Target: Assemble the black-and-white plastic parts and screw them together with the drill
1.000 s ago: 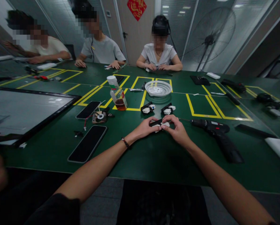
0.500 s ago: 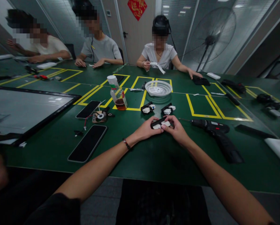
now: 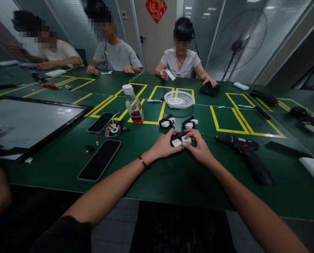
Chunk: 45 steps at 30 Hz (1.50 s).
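My left hand [image 3: 165, 144] and my right hand [image 3: 199, 146] both grip a small black-and-white part [image 3: 177, 141] just above the green table [image 3: 157, 186]. The left fingers wrap its left end; the right thumb and fingers pinch its right side. Beyond my hands lie two similar black-and-white parts, one on the left [image 3: 167, 122] and one on the right [image 3: 190, 123]. To the right of my right hand a black power drill [image 3: 245, 147] lies on its side, its thin bit pointing towards my hand.
A bottle of dark liquid [image 3: 134, 107] stands behind a small motor-like device [image 3: 113, 130]. Two phones, near [image 3: 100, 160] and far [image 3: 101, 122], lie left. A white basket [image 3: 179, 99] sits beyond the parts. A large framed panel [image 3: 41, 123] lies left. Three people sit opposite.
The view has shifted slightly. My hands keep hold of the part, which shows a little more of its white pieces. The person opposite has drawn a black item inward and lowered a white strip.
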Available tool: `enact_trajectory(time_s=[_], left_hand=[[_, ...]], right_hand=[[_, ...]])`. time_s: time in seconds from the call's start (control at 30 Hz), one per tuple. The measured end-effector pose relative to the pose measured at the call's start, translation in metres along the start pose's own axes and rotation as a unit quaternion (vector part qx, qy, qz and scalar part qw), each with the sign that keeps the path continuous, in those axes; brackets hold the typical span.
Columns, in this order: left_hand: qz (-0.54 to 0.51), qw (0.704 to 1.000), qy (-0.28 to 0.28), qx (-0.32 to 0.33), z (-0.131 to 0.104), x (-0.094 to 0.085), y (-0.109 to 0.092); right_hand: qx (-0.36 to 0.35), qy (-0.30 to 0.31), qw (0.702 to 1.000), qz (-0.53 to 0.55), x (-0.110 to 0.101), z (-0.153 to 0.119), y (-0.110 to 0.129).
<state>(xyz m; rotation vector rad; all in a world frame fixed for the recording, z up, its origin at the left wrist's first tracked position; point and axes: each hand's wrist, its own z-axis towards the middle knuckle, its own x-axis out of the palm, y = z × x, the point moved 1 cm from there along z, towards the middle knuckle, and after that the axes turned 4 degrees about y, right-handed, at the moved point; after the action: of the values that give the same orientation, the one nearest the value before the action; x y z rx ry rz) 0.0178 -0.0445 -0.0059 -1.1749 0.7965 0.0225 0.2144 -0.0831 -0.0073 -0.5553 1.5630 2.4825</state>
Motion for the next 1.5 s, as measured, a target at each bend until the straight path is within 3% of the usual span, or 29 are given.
enact_trajectory(time_s=[0.13,0.27,0.33,0.53,0.67,0.83,1.03,1.27,1.5], left_hand=[[-0.092,0.996,-0.002,-0.005,0.001,0.005,0.000],[-0.264,0.962,0.050,-0.056,0.005,0.013,0.003],[-0.301,0.949,0.056,-0.072,0.007,0.013,0.004],[-0.279,0.954,0.078,-0.077,0.010,0.005,0.005],[-0.232,0.962,0.120,-0.078,0.009,0.005,0.005],[-0.158,0.977,0.122,-0.079,0.010,0.000,0.003],[-0.182,0.961,0.186,-0.089,0.018,-0.007,0.002],[-0.161,0.967,0.166,-0.106,0.020,0.001,-0.001],[-0.254,0.946,0.137,-0.145,0.020,0.004,-0.005]], right_hand=[[0.005,-0.013,1.000,0.022,-0.001,0.002,-0.005],[0.039,-0.014,0.995,0.093,0.001,0.003,-0.009],[0.054,0.003,0.990,0.127,0.005,0.002,-0.007],[0.074,0.011,0.982,0.171,0.011,0.001,-0.003],[0.101,0.012,0.973,0.207,0.005,0.002,-0.009],[0.081,0.004,0.973,0.217,-0.003,0.001,-0.012],[0.112,-0.012,0.961,0.254,-0.004,0.001,-0.027],[0.123,-0.022,0.954,0.271,-0.007,0.000,-0.042],[0.149,-0.007,0.940,0.305,-0.010,0.003,-0.039]])
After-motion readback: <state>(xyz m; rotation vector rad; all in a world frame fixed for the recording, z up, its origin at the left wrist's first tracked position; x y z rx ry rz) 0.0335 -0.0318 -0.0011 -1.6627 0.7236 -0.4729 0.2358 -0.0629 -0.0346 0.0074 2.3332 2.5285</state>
